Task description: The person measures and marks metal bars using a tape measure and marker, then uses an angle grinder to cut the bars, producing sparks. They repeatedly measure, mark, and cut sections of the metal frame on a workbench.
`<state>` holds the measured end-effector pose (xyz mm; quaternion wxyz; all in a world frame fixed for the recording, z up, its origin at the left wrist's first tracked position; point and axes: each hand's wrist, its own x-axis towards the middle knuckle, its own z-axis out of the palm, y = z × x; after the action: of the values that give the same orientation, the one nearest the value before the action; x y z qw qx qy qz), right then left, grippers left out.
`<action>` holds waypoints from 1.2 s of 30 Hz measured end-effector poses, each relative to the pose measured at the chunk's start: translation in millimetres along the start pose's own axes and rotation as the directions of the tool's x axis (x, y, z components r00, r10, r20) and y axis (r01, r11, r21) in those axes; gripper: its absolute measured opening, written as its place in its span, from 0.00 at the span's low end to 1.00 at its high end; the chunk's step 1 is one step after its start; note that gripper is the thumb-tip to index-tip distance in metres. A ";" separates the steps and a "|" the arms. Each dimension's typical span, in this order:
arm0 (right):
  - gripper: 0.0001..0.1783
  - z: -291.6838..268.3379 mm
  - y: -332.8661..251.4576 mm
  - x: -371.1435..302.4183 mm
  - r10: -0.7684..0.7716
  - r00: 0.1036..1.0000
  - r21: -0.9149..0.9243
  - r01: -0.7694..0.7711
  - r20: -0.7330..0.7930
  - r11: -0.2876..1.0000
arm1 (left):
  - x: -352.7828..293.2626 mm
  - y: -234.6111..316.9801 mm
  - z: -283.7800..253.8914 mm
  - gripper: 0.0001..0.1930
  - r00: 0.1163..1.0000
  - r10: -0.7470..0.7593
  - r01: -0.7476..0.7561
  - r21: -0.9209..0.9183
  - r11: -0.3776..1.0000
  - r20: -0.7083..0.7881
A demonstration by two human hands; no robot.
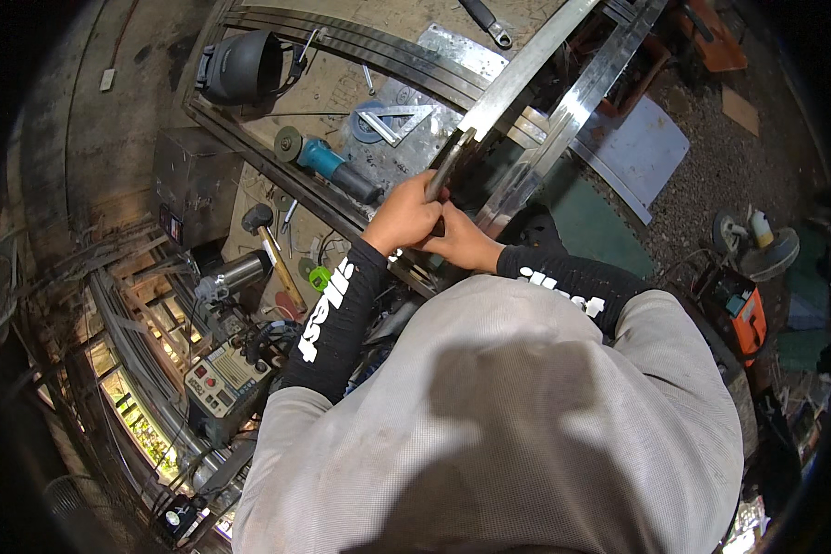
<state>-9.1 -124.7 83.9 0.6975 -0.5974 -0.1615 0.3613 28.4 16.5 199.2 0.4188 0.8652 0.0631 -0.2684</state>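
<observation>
Watching through the head cam from my end: my left hand (406, 217) is closed around a metal clamp-like tool (446, 169), whose far end meets the tip of a long pale metal bar (526, 69). My right hand (464, 243) is bunched up just below the left, near the tool's lower end, but the overlap hides its fingers, so I can't tell if it's gripping anything.

Writing-wise, the easy bit is big white lettering (327, 305) on the black left sleeve (353, 314), with a similar white print on the right sleeve (619, 274). The pale control box (223, 379) at lower left has small panel labels, too tiny for me to make out. The set square (414, 123) lies partly over a blue disc (367, 126), and any scale marks are lost on me. Left of those is a teal angle grinder (328, 164), with a dark welding helmet (242, 69) further up and a wooden-handled hammer (284, 268) nearer my left sleeve.
</observation>
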 end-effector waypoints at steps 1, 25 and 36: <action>0.47 1.4 0.1 0.1 0.000 1.000 0.001 0.000 -0.005 1.000 | 0.5 -1.2 0.7 0.18 1.000 0.003 -0.003 -0.003 1.000 -0.022; 0.38 22.5 -29.4 -0.8 -0.015 0.995 0.036 0.019 -0.095 0.999 | 10.9 -26.6 -3.4 0.21 0.998 0.045 -0.045 0.006 0.999 0.052; 0.33 25.2 -15.8 -1.8 -0.032 0.991 0.106 0.046 -0.131 0.993 | 10.0 -23.8 0.6 0.16 0.995 0.104 -0.104 0.011 0.995 0.010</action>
<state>-22.0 -108.3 105.2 0.7450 -0.5773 -0.1076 0.3162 28.8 30.2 177.3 0.4275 0.8684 0.0145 -0.2508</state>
